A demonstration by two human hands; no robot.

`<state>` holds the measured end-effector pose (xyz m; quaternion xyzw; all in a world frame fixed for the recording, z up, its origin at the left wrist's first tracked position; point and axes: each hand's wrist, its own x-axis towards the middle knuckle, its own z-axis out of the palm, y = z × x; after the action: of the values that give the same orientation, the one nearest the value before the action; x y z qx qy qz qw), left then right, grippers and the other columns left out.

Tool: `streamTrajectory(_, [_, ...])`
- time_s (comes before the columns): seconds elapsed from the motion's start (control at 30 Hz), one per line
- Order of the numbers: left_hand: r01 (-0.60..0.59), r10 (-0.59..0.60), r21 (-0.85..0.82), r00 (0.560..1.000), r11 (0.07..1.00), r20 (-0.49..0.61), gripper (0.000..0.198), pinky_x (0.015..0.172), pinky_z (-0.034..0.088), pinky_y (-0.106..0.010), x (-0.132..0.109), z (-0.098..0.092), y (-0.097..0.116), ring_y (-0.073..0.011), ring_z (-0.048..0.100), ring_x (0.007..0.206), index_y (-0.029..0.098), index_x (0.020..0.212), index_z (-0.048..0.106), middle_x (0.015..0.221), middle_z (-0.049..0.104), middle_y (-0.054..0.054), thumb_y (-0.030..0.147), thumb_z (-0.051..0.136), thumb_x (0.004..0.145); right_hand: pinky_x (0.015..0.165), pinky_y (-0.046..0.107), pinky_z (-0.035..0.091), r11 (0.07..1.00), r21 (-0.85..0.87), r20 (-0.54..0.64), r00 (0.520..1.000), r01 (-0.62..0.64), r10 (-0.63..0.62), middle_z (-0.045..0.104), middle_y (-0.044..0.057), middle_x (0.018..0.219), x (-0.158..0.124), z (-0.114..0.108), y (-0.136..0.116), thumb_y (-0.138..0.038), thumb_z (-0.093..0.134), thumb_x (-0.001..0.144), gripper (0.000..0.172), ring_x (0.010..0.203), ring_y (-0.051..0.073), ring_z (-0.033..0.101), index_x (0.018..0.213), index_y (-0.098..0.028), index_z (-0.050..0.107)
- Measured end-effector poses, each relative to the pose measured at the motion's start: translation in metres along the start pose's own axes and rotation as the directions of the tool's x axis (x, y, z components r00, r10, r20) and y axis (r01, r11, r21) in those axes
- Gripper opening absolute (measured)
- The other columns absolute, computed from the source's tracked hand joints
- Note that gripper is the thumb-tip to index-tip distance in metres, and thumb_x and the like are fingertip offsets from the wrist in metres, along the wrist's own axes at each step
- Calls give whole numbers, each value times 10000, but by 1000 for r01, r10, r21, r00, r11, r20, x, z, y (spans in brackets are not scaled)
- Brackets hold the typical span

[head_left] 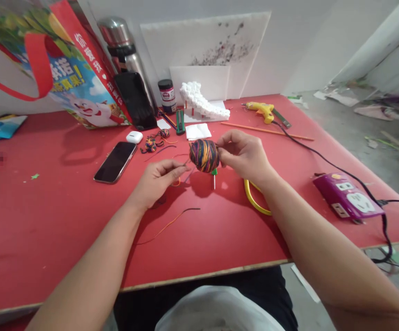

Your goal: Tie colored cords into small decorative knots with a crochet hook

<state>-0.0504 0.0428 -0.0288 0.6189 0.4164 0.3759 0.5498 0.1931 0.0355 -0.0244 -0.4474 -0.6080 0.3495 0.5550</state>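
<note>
A ball of multicoloured yarn (204, 155) hangs just above the red table (64, 220), near its middle. My right hand (245, 154) is closed on the ball's right side. My left hand (158, 180) is left of the ball, its thumb and fingers pinched on a thin yarn strand that runs to the ball. A green-headed pin or stick (214, 176) pokes down below the ball. Loose yarn strands (171, 222) lie on the table under my left wrist.
A phone (115, 162) and a white earbud case (134, 137) lie at left centre, with yarn scraps (153, 142) beside them. Yellow scissors handle (254, 200), purple power strip (347, 196) with black cable, glue gun (262, 110), white foam model (202, 105), jar, flask and a printed bag (64, 69) stand around.
</note>
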Motion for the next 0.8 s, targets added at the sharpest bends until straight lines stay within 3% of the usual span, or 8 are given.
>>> streamTrajectory(0.07, [-49,52,46,997,998,-64,226,512,338,-214,3,-9,0,-73,447,545,168,794,793,646,611,8,382,867,799,492,282,427,998,-62,-25,999,27,-28,611,-33,627,3,-8,3,-228,673,729,70,513,124,560,778,-217,625])
streamTrajectory(0.2, [-174,125,-124,937,977,-327,138,469,231,-214,10,-26,1,-61,277,458,167,781,787,489,366,72,293,806,834,543,297,439,969,-228,-66,992,92,-110,621,-20,665,8,-22,12,-183,654,708,63,562,138,571,758,-215,633])
streamTrajectory(0.3, [-284,121,-239,841,929,-527,144,445,187,-211,16,-36,1,-58,213,427,166,749,751,453,308,88,208,743,887,556,293,433,952,-289,-129,982,98,-140,617,-25,669,12,-31,19,-145,648,696,92,575,137,562,742,-220,623])
streamTrajectory(0.4, [-277,4,-274,711,921,-703,249,425,174,-206,20,-47,0,-51,201,393,165,704,699,426,302,94,167,680,952,551,291,429,946,-320,-235,964,48,-129,618,-34,655,15,-39,22,-119,646,689,118,558,134,567,738,-222,615])
streamTrajectory(0.5, [-265,-73,-290,610,920,-789,290,409,156,-212,22,-55,-1,-48,214,368,176,692,649,421,308,98,157,642,981,525,293,438,946,-324,-359,927,-13,-111,607,-44,617,20,-50,22,-106,660,709,136,514,139,585,748,-226,610])
streamTrajectory(0.6, [-289,-87,-290,555,912,-827,295,401,156,-220,22,-59,-1,-54,252,361,184,706,627,434,358,89,139,578,993,475,292,446,963,-261,-485,871,-69,-69,587,-46,588,27,-61,24,-79,652,722,163,460,143,579,733,-231,592])
streamTrajectory(0.7, [-277,-2,-190,563,942,-826,275,405,166,-231,22,-55,-2,-56,301,373,180,710,656,469,438,67,197,615,982,436,273,426,981,-183,-534,845,-72,-37,548,-60,546,31,-67,26,-52,627,722,195,427,132,539,712,-239,570])
streamTrajectory(0.8, [-268,224,54,661,962,-716,347,439,230,-233,18,-44,-3,-51,371,448,169,678,712,601,546,20,384,716,950,456,276,435,983,-183,-457,883,28,-110,540,-62,551,28,-58,24,-87,628,752,159,450,136,546,752,-240,585])
